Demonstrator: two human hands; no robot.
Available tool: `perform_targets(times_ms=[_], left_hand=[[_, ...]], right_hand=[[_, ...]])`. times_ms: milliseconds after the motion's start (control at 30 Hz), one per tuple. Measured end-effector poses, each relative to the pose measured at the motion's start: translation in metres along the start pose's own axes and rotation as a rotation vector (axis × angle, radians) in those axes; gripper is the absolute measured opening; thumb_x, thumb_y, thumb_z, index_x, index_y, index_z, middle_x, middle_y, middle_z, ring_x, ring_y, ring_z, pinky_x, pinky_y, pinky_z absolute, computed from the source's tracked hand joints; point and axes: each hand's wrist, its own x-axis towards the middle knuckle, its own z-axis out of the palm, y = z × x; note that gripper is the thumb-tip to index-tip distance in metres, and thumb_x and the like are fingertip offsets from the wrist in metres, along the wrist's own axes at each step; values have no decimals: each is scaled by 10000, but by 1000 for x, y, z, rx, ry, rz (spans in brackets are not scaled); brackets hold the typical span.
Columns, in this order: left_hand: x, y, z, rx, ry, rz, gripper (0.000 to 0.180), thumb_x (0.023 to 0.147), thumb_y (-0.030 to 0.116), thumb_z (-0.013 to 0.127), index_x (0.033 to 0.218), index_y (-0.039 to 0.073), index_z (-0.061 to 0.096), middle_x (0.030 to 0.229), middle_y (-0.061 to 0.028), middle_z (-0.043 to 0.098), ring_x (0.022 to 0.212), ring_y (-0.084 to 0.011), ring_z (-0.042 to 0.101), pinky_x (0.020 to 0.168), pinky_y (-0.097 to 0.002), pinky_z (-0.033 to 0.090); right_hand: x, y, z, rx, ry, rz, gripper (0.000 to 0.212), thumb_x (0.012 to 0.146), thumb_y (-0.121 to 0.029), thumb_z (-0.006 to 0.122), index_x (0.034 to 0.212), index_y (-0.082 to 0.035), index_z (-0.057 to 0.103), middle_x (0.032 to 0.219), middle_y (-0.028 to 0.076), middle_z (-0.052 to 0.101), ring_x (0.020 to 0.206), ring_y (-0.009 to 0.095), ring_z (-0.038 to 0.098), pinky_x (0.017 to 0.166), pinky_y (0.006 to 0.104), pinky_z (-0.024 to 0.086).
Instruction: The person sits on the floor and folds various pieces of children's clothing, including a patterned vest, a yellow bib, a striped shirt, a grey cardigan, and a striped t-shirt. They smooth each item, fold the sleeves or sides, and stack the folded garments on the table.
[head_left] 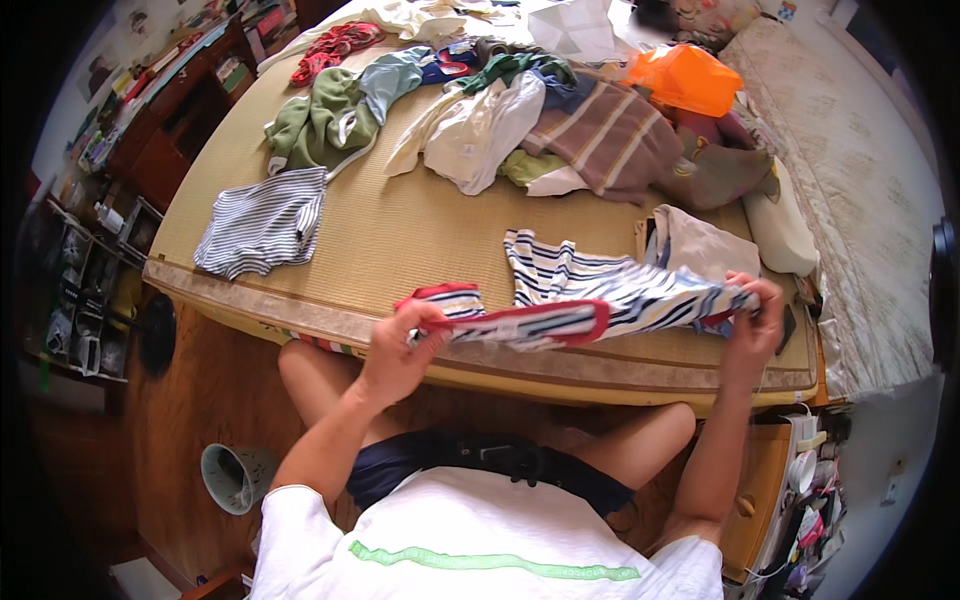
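Observation:
A striped shirt (pixel 640 292) in white and dark blue with red trim is stretched between my two hands above the near edge of the bed. My left hand (pixel 402 345) pinches its left end by the red-edged part. At the other end my right hand (pixel 752 315) grips the cloth, partly blurred by motion. Part of the shirt hangs down toward the woven mat (pixel 400 240). Behind my right hand lies a folded beige garment (pixel 705 243). Off to the left, a grey-and-white striped garment (pixel 265 222) rests flat on the mat.
Across the far side is a heap with a green garment (pixel 325 118), a white shirt (pixel 485 135), a brown striped cloth (pixel 610 140) and an orange bag (pixel 690 80). A bin (pixel 238 478) stands on the floor at left. A wooden cabinet (pixel 755 500) is at my right.

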Motion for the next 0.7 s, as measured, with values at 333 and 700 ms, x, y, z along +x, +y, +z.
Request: perform_targets(times_ms=[333, 700], left_hand=[[108, 153, -106, -12, 382, 490, 199, 973, 56, 664, 1160, 10, 614, 1064, -20, 647, 961, -86, 594, 876, -230, 470], [268, 17, -59, 650, -10, 169, 389, 856, 351, 777, 1118, 77, 691, 863, -163, 726, 781, -319, 704, 734, -399, 552]], right_hand=[[70, -137, -63, 106, 276, -57, 205, 992, -57, 636, 1188, -1, 619, 1064, 90, 688, 947, 152, 674, 832, 279, 583], [108, 65, 26, -123, -95, 382, 210, 886, -106, 783, 1059, -36, 685, 842, 8, 676, 740, 61, 588, 665, 220, 477]])
